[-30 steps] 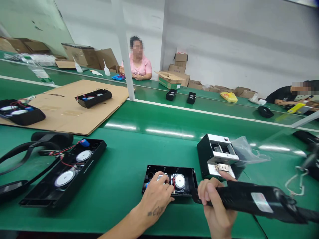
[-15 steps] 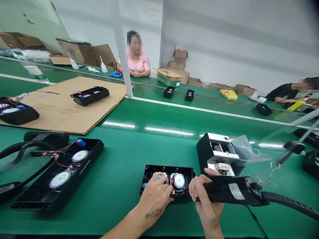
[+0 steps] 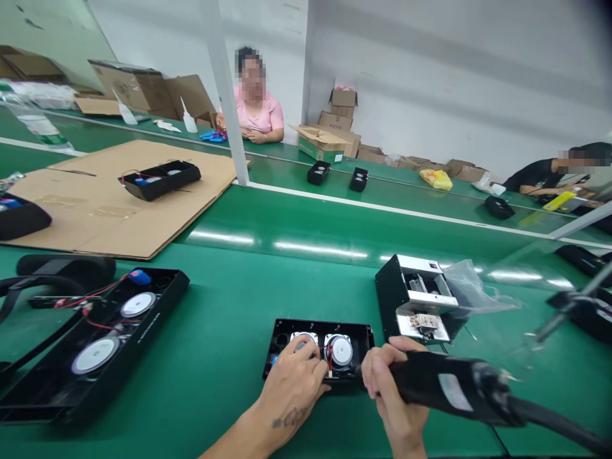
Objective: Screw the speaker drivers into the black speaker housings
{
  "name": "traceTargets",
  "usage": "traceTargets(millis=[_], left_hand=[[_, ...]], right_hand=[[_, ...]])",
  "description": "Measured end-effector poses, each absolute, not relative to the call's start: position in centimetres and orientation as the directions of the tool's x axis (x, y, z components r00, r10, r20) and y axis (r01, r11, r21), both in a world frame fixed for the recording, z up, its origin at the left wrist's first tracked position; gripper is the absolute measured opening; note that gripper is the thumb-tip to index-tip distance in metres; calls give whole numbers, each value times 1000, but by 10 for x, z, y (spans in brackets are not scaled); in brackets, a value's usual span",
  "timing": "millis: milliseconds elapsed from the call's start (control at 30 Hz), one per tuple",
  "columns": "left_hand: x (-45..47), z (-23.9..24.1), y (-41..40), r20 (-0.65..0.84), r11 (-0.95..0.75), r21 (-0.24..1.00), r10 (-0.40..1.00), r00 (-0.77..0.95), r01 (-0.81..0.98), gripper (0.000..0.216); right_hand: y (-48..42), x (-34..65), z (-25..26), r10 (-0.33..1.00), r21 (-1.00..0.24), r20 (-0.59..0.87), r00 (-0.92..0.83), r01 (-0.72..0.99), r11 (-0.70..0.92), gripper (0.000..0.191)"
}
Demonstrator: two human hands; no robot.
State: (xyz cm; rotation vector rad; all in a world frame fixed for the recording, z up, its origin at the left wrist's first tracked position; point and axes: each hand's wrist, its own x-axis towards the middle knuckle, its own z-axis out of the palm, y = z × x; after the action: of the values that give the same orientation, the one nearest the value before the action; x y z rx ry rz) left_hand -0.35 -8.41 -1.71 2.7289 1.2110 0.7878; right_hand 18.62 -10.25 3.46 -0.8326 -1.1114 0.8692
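Observation:
My left hand (image 3: pixel 294 376) lies over the left side of an open black speaker housing (image 3: pixel 356 341), its fingers on a round speaker driver inside it. A second driver (image 3: pixel 338 350) shows uncovered beside those fingers. My right hand (image 3: pixel 392 389) grips a thick black corded power tool (image 3: pixel 449 389), whose front end is at the housing's right edge. The tool's tip is hidden by my fingers. A black box with a white panel (image 3: pixel 415 299) stands just beyond my right hand, apart from it.
A longer open speaker housing (image 3: pixel 138 344) with red wires lies to the left on the green belt, and a plastic bag (image 3: pixel 473 287) sits right of the box. A cardboard sheet (image 3: pixel 119 197) holds another housing. A co-worker in pink (image 3: pixel 253 102) sits beyond a further belt.
The whole scene has slid left and up in view as my head turned. My right hand and the tool have shifted left towards the housing. My left hand stays on the driver.

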Motion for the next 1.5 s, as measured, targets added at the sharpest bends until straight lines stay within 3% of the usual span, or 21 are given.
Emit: traceTargets(millis=[200, 1133, 1500], left_hand=[[-4, -14, -83, 426, -679, 277, 721, 547, 679, 36], [-3, -9, -84, 342, -671, 255, 736, 584, 697, 36], [-3, -9, -84, 286, -663, 243, 746, 601, 708, 31]], right_hand=[[-101, 186, 60, 864, -829, 428, 267, -264, 492, 32], [-102, 177, 48, 857, -840, 476, 196, -186, 509, 32], [-104, 178, 55, 885, -871, 426, 187, -181, 457, 35]])
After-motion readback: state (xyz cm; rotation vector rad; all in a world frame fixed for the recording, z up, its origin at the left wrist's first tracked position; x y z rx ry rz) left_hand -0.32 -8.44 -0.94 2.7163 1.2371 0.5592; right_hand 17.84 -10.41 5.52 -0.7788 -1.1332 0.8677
